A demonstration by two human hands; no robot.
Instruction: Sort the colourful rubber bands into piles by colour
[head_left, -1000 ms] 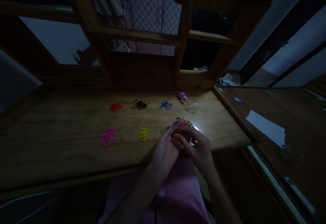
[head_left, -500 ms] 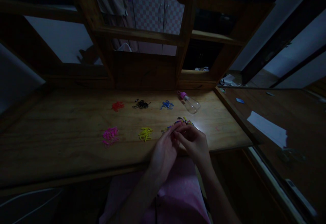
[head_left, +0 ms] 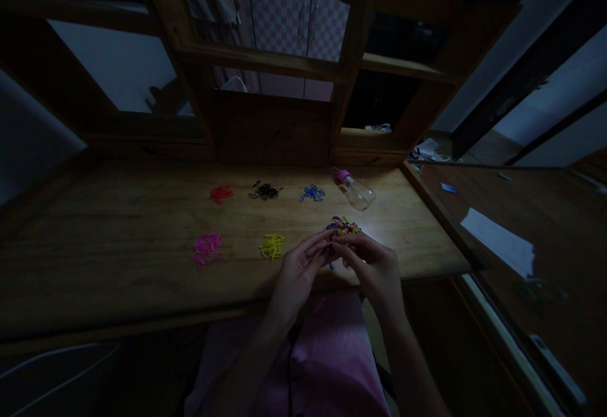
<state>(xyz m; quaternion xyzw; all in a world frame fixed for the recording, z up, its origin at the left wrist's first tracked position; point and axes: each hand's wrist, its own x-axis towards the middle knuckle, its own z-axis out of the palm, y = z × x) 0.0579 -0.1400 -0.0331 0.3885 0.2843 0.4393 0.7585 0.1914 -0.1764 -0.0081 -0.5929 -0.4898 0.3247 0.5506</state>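
My left hand (head_left: 294, 270) and my right hand (head_left: 378, 268) meet at the fingertips over the near right part of the wooden table. Both have their fingers bent and pinched together; whatever lies between them is too small and dark to make out. Just beyond the fingers is a mixed pile of small coloured loops (head_left: 342, 223), resembling rubber bands, partly hidden by my hands. Single-colour piles lie to the left and behind: yellow loops (head_left: 272, 246), pink loops (head_left: 207, 248), red loops (head_left: 220, 193), black loops (head_left: 267, 191) and blue loops (head_left: 312, 193).
A clear bottle with a pink cap (head_left: 355, 191) lies on its side behind the mixed pile. The wooden table (head_left: 118, 240) backs onto a shelf unit (head_left: 270, 129). On a brown surface to the right lie white paper (head_left: 497, 240) and a small blue card (head_left: 447, 187).
My left hand has gone from a flatter, raised palm to curled fingers. Both hands have shifted slightly apart at the wrists, and more of the mixed pile shows.
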